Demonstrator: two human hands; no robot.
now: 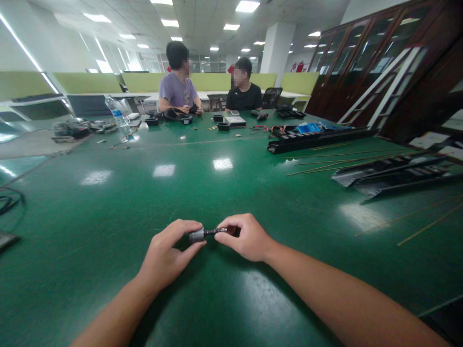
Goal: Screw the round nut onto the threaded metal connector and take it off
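Observation:
My left hand (170, 253) holds a small grey cylinder (197, 235) between its thumb and fingers, just above or on the green tabletop. A thin dark shaft (210, 232) with a shiny metal tip extends from the cylinder to the right. My right hand (248, 237) pinches the far end of that shaft between thumb and forefinger. The cylinder and shaft lie nearly level, in line with each other. What exact part this is, I cannot make out. The fingertips hide some of both ends.
Long black metal channels (318, 140) and thin brass-coloured rods (325, 166) lie to the right. A water bottle (119, 115) and loose gear stand at the far left. Two people sit across the green table (181, 193), behind a black case (177, 115) and small boxes.

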